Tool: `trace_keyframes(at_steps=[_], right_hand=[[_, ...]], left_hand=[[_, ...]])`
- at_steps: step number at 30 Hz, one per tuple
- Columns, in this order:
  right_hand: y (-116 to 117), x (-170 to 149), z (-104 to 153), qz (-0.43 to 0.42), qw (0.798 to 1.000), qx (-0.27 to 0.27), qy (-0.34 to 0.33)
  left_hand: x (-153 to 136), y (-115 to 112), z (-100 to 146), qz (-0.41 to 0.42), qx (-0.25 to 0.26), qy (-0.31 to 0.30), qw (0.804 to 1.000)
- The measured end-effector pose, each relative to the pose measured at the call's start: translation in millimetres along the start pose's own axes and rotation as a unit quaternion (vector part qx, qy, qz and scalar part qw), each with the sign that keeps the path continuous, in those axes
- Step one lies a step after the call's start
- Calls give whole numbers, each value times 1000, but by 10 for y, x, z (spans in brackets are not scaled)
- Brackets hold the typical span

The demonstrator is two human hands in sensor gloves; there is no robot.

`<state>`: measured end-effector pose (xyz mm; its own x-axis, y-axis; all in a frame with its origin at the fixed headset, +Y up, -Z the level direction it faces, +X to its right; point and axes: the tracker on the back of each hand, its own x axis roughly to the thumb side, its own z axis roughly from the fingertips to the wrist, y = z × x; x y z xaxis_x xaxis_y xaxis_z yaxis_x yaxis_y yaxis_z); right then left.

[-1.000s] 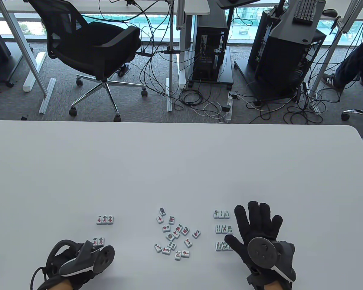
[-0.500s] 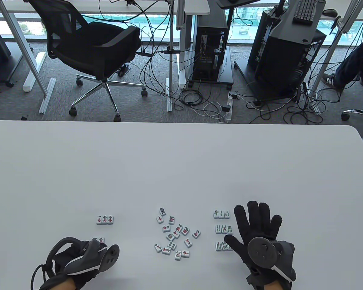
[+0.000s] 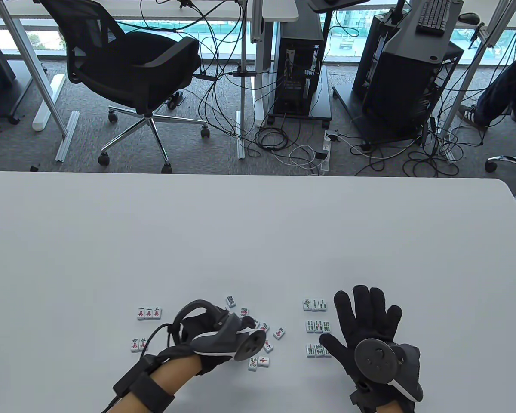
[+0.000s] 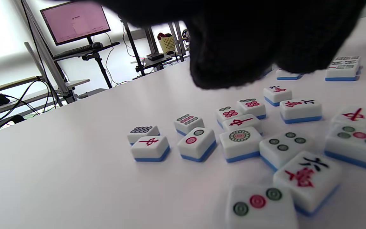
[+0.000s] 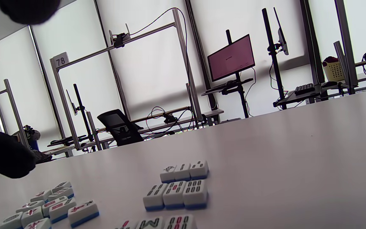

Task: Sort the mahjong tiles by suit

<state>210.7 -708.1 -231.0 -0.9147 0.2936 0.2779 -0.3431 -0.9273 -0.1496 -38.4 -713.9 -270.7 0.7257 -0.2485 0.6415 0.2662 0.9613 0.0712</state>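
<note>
White and wide, the table [image 3: 258,223] holds all the mahjong tiles near its front edge. The right hand [image 3: 365,329] lies flat on the table with its fingers spread out straight, and it holds nothing. Just to its left sit three short rows of green bamboo tiles [image 3: 317,327]; the thumb is right beside the lowest row. The left hand [image 3: 217,333] hangs over the mixed pile of tiles [image 3: 258,344] in the middle. In the left wrist view its dark fingertips [image 4: 221,70] hang above the tiles and touch none of them. I cannot tell if its fingers are curled or loose. Further left lie a row of three red-marked tiles [image 3: 149,313] and a pair of red-marked tiles [image 3: 138,344] below it.
</note>
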Motion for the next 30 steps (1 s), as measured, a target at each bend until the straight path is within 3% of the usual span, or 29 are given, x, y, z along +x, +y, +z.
trace_keyframes(at_steps=[8,13,25,30], right_hand=[[-11,-9,-1,-4,1000,-1,-2],[-22,0,5,-9,1000,-4,-4],[-33,2,8,-15,1000,-7,-5],[-41,5,11,-12,1000,-10,-7]], left_hand=[[275,-37,-556,-24,-21,-19,999],[386,-158,-747,-46,-85,-28,995],[441,-211,-860,-39,-97,-29,994],[253,-60,-665,-16,-58,-5,998]])
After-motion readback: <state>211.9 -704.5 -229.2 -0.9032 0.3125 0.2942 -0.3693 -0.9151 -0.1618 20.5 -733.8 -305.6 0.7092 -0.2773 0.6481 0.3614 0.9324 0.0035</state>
